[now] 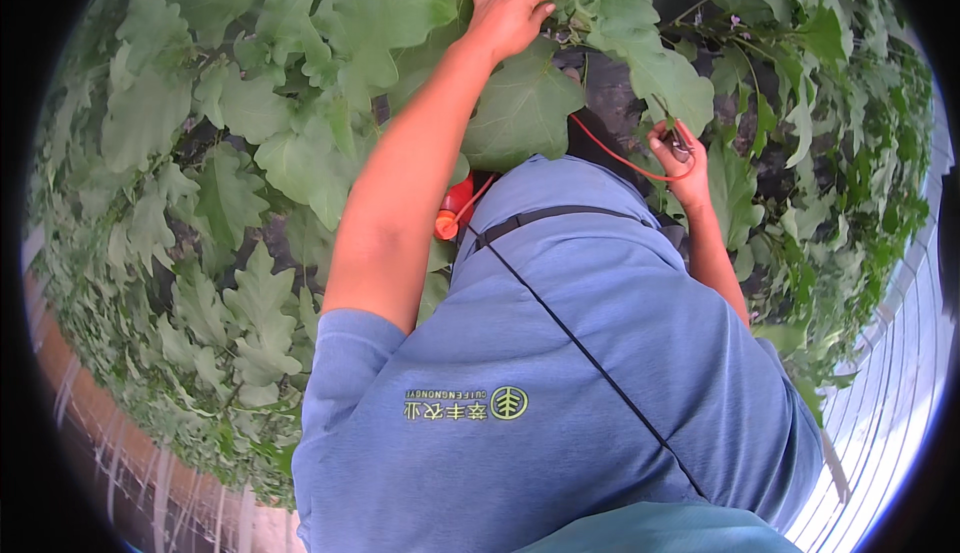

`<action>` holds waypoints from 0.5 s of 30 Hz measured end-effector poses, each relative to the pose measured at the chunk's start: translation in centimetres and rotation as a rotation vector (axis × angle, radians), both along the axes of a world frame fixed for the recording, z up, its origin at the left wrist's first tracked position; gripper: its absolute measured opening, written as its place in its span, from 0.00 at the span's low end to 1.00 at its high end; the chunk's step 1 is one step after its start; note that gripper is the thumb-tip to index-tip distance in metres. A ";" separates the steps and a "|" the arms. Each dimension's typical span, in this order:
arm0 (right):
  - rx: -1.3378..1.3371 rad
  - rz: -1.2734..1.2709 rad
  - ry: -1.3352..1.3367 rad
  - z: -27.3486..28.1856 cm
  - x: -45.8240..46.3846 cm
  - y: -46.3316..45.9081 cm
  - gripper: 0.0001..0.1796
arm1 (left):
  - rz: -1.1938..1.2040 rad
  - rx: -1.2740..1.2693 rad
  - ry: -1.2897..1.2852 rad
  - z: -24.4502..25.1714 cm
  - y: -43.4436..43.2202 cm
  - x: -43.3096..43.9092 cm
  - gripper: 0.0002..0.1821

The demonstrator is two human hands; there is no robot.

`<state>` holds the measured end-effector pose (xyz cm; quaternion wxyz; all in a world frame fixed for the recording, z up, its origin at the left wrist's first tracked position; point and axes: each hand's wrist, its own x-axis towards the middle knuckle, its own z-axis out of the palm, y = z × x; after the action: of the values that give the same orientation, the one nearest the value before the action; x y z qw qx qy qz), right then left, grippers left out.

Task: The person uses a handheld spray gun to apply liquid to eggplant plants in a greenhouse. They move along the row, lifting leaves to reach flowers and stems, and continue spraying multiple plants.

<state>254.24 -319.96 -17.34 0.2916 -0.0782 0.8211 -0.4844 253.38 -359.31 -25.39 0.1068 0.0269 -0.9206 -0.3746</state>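
Observation:
My left hand reaches into the leaves of an eggplant plant at the top middle. Its index finger points right and touches foliage; thumb and fingers are apart, and I see nothing held. At right, my right hand is closed around a small dark tool with a metal part, its exact kind unclear, just below a lobed leaf. A thin red tube loops to this hand. Left of my waist hangs a red bottle with an orange cap, partly behind my left arm.
Dense eggplant foliage surrounds me on both sides, with small purple flowers at upper right. Dark ground film shows between stems. A black cord crosses my blue shirt. Pale ribbed sheeting lies at lower right.

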 end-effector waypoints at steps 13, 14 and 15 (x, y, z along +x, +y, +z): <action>0.121 -0.027 -0.107 -11.4 3.4 -8.6 0.21 | -0.099 -0.183 -0.293 -1.2 -3.0 0.3 0.33; 0.124 -0.011 -0.131 -11.5 3.2 -8.9 0.21 | -0.108 -0.170 -0.306 -1.3 -3.1 0.4 0.33; 0.140 -0.009 -0.152 -11.4 3.1 -9.0 0.22 | -0.116 -0.152 -0.326 -1.3 -3.1 0.7 0.33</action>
<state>257.35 -328.98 -28.74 0.3557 -0.0171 0.8287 -0.4317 254.06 -362.41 -26.64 -0.0638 0.0257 -0.9513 -0.3003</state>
